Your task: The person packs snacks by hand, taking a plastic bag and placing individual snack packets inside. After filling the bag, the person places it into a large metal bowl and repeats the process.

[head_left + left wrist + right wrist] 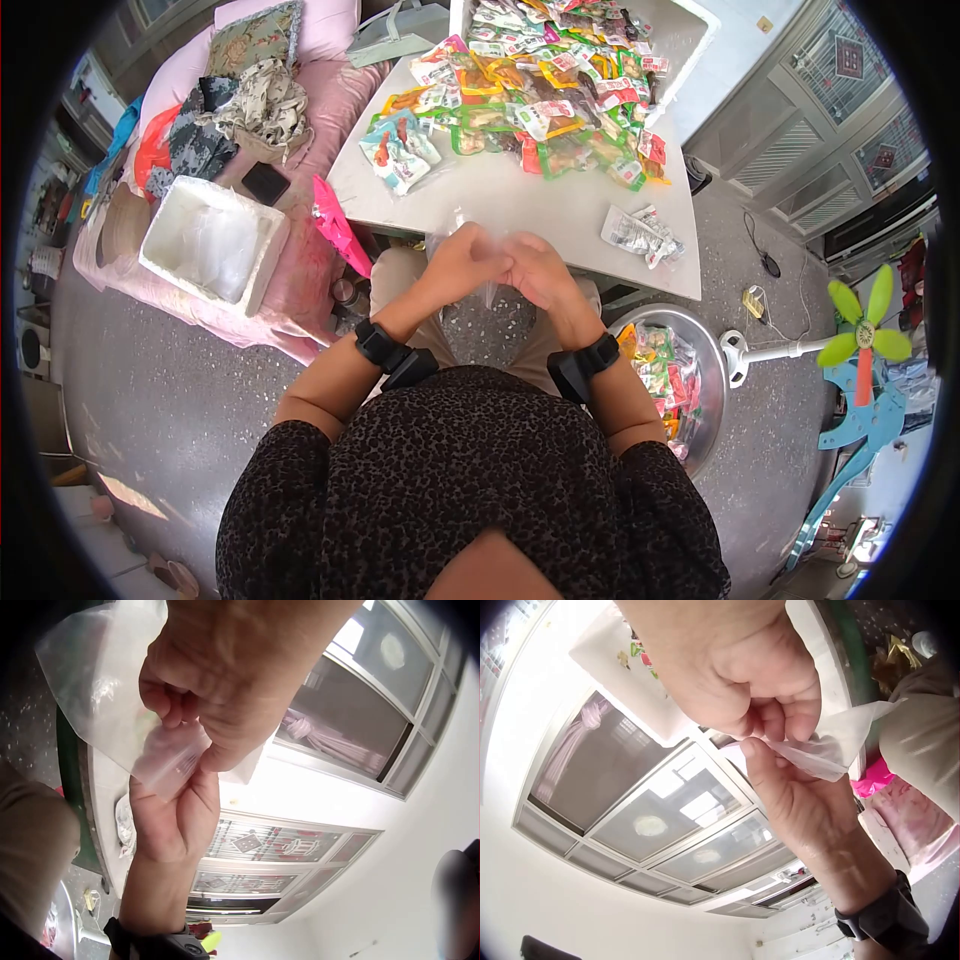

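My left hand (463,265) and right hand (540,270) meet in front of the body at the table's near edge. Between them is a thin clear plastic bag (97,690), its top edge bunched at the fingertips. In the left wrist view, the left hand's curled fingers and thumb pinch the bag's edge, and the right hand grips it from the other side. The bag (840,746) hangs loose from both hands in the right wrist view. No contents show in it. In the head view the hands hide most of the bag.
Many colourful snack packets (545,110) cover the table (470,190), with a foam box (690,60) behind. Silvery packets (640,235) lie at the right. A metal basin (715,400) of packets and a green-bladed fan (865,335) stand right; another foam box (265,270) sits left.
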Tool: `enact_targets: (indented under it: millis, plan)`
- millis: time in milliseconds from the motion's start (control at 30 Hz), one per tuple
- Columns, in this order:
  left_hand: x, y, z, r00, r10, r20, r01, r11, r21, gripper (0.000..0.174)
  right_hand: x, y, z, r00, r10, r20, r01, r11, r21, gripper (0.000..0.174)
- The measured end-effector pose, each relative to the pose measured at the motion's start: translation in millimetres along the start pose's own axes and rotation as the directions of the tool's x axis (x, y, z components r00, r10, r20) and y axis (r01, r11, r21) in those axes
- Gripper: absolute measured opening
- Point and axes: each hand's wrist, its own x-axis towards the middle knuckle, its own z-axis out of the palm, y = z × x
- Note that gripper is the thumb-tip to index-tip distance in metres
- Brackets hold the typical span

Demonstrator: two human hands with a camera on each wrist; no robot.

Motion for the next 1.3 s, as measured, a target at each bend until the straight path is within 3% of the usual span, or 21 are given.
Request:
enact_targets:
  millis: [100, 200, 300, 433, 500, 533, 633, 667, 767, 900, 1000, 1100, 1167, 1233, 1267, 1300]
  plan:
    - [-4, 0, 1, 0.999, 0.038, -0.015, -0.037, 0.997, 0.065, 0.023, -1, 3, -1, 0.998, -0.055, 0.002, 0.055, 0.989, -0.139, 0.014]
    - [-6, -6, 3, 0.993, 0.113, -0.043, -0.104, 0.979, 0.178, 0.019, -1, 4, 6, 0.988, -0.114, -0.107, 0.068, 0.929, -0.363, 0.015]
    - [-7, -9, 3, 0.987, 0.146, -0.074, -0.125, 0.964, 0.236, 0.016, 4, 3, 2, 0.991, -0.132, -0.031, 0.097, 0.847, -0.523, 0.014]
    - [-9, -7, 1, 0.984, 0.108, -0.142, -0.082, 0.981, 0.176, 0.017, 13, -3, 8, 0.988, -0.127, -0.092, 0.065, 0.866, -0.496, 0.013]
    - [-3, -14, -5, 0.936, 0.222, -0.274, -0.13, 0.939, 0.317, 0.013, 18, -5, 8, 0.982, -0.13, -0.133, 0.042, 0.851, -0.524, 0.013]
    - [0, -16, -10, 0.9, 0.283, -0.33, -0.145, 0.911, 0.387, 0.011, 22, -6, 7, 0.978, -0.153, -0.141, 0.053, 0.837, -0.545, 0.013]
    - [8, 5, -42, 0.822, 0.549, -0.149, -0.221, 0.549, 0.806, 0.01, 35, -9, 5, 0.956, -0.24, -0.167, 0.107, 0.82, -0.562, 0.012]
    - [12, 17, -47, 0.729, 0.674, -0.12, -0.282, 0.456, 0.844, 0.012, 38, -12, 10, 0.942, -0.283, -0.179, 0.146, 0.828, -0.541, 0.012]
    - [23, 40, -51, 0.706, 0.706, -0.055, -0.318, 0.386, 0.866, 0.014, 55, -13, 14, 0.917, -0.345, -0.201, 0.225, 0.862, -0.455, 0.012]
    - [59, -4, -34, 0.82, 0.571, 0.043, -0.295, 0.357, 0.886, 0.009, 88, -2, -8, 0.939, -0.239, -0.249, 0.131, 0.915, -0.382, 0.011]
    - [84, -55, -11, 0.933, 0.354, -0.057, -0.139, 0.504, 0.853, 0.004, 117, 5, -47, 0.96, -0.114, -0.257, -0.016, 0.889, -0.457, 0.011]
    - [93, -81, 4, 0.977, 0.182, -0.114, -0.031, 0.645, 0.763, 0.008, 141, 2, -84, 0.906, -0.241, -0.348, 0.138, 0.945, -0.296, 0.017]
    - [97, -100, 15, 0.978, 0.151, -0.142, -0.002, 0.692, 0.722, 0.008, 151, -19, -107, 0.882, -0.36, -0.305, 0.204, 0.873, -0.443, 0.024]
    - [99, -106, 19, 0.968, 0.208, -0.138, -0.049, 0.7, 0.712, 0.007, 154, -43, -112, 0.847, -0.487, -0.215, 0.155, 0.612, -0.776, 0.03]
    - [100, -108, 20, 0.962, 0.236, -0.136, -0.072, 0.702, 0.708, 0.007, 155, -54, -112, 0.836, -0.533, -0.133, 0.056, 0.323, -0.945, 0.033]
    - [100, -110, 20, 0.959, 0.251, -0.135, -0.084, 0.701, 0.708, 0.006, 156, -63, -110, 0.835, -0.549, -0.039, -0.05, -0.005, -0.999, 0.036]
